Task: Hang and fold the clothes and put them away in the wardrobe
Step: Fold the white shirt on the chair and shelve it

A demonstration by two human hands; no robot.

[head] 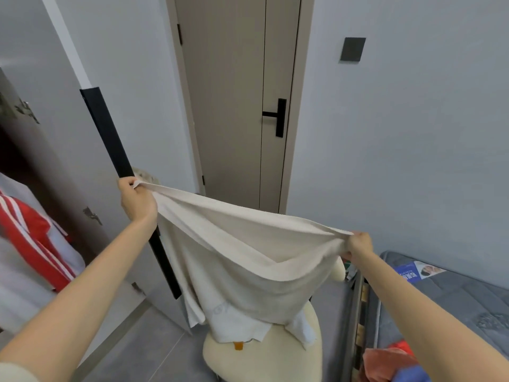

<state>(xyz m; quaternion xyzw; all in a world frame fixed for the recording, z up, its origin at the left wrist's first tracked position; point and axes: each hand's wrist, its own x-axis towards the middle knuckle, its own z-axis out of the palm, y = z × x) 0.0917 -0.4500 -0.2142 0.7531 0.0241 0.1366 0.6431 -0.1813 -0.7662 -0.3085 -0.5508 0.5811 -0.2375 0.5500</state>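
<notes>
Together we hold a cream garment (248, 260) stretched out in front of us; our left hand (137, 199) pinches its left corner, our right hand (359, 245) grips its right corner; its lower part drapes over a cream chair (275, 357); red clothes (35, 241) hang in the open wardrobe (63, 188) at left.

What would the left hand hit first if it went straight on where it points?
Most likely the black strip edging the wardrobe door: the left hand, gripping the beige garment, overlaps it in the picture. Depth is unclear, so it might pass beside.
</notes>
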